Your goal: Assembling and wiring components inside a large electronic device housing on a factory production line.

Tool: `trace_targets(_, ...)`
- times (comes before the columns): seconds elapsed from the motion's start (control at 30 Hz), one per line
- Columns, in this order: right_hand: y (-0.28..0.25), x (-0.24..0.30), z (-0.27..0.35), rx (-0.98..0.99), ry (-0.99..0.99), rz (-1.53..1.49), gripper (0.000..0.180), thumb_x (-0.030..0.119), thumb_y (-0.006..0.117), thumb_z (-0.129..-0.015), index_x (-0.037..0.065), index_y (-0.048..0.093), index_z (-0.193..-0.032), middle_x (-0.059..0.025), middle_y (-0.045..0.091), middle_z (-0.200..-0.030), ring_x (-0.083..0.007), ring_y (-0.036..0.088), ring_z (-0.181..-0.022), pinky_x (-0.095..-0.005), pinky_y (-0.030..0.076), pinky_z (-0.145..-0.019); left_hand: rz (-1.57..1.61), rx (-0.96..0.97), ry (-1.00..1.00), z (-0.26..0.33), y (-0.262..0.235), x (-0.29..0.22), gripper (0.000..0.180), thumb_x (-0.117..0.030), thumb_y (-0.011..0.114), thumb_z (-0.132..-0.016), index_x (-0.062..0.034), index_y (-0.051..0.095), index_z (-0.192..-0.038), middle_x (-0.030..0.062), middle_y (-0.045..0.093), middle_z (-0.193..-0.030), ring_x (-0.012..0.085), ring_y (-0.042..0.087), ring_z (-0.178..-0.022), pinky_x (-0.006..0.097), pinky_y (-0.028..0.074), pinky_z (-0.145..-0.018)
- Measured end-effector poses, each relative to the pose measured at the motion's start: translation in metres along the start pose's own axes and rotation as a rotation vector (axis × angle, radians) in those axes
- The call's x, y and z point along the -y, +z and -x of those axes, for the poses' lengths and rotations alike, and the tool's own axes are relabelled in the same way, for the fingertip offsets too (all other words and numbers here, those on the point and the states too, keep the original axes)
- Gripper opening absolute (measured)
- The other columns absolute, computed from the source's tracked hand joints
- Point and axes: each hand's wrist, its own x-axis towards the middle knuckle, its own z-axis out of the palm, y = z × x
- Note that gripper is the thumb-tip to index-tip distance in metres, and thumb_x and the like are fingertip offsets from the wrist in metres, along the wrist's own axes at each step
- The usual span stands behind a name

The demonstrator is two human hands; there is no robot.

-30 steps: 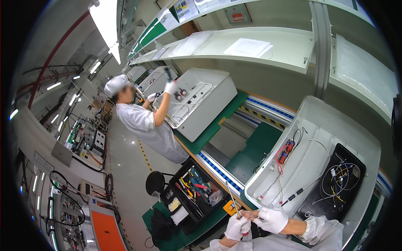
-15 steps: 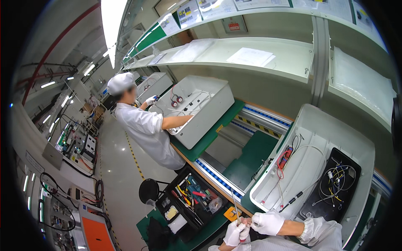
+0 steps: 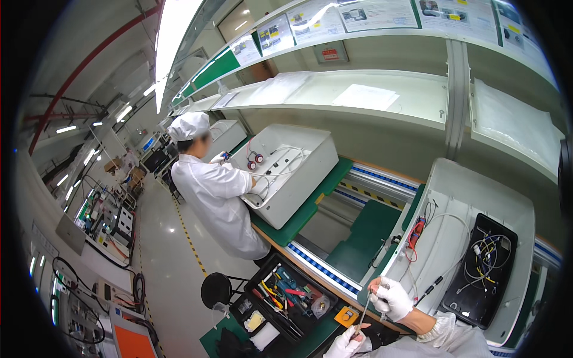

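Observation:
Low in the view, my left hand (image 3: 345,344), in a white glove with bare fingertips, is closed around the lower end of a long thin metal rod, which looks like a screwdriver (image 3: 363,310). The tool's handle is hidden in the hand. Its shaft slants up toward my right hand (image 3: 392,300), gloved the same way. Thumb and fingers of that hand are pinched together close to the shaft's upper end; anything between them is too small to make out. Just beyond the right hand stands a large pale grey housing (image 3: 441,179) with red and white wires inside.
A black tray (image 3: 477,304) of coiled cables lies in the housing. Left of my hands are an open tool case (image 3: 286,298) and a yellow tape measure (image 3: 346,317). Farther left, a co-worker (image 3: 209,197) in white reaches into another grey housing (image 3: 304,191).
My right hand has moved up and away from the left, toward the shaft's upper end. The left hand has dropped lower, and the shaft now leans right. The whole view has shifted slightly.

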Motion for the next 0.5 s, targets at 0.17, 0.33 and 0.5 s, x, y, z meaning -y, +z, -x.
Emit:
trace_targets(0.17, 0.013, -0.007, 0.001, 0.000, -0.014, -0.189, 0.012, 0.013, 0.057, -0.086, 0.001, 0.054, -0.090, -0.0037, 0.049, -0.061, -0.0052, 0.031, -0.038, -0.0197, 0.022, -0.036, -0.335, -0.123, 0.099, 0.002, -0.018, -0.003, 0.025, -0.004, 0.048, -0.088, -0.0006, 0.054, -0.111, -0.0022, 0.046, -0.070, 0.0055, 0.041, -0.064, 0.020, 0.036, -0.057)
trace_targets(0.33, 0.008, -0.010, 0.000, -0.077, -0.041, -0.085, 0.014, 0.013, 0.057, -0.086, 0.001, 0.054, -0.090, -0.0030, 0.049, -0.062, -0.0042, 0.031, -0.038, -0.0191, 0.021, -0.036, -0.258, -0.022, -0.013, 0.001, -0.026, -0.017, 0.027, -0.005, 0.047, -0.090, -0.0015, 0.051, -0.116, -0.0060, 0.044, -0.071, 0.0027, 0.037, -0.059, 0.018, 0.032, -0.052)
trace_targets(0.5, 0.013, -0.025, 0.002, -0.076, -0.049, 0.070, 0.016, 0.017, 0.057, -0.087, 0.002, 0.054, -0.090, -0.0017, 0.050, -0.062, -0.0035, 0.033, -0.040, -0.0190, 0.022, -0.036, -0.228, 0.013, -0.061, 0.015, -0.032, -0.034, 0.029, -0.009, 0.047, -0.091, -0.0016, 0.049, -0.119, -0.0048, 0.044, -0.074, 0.0021, 0.036, -0.062, 0.017, 0.032, -0.056)
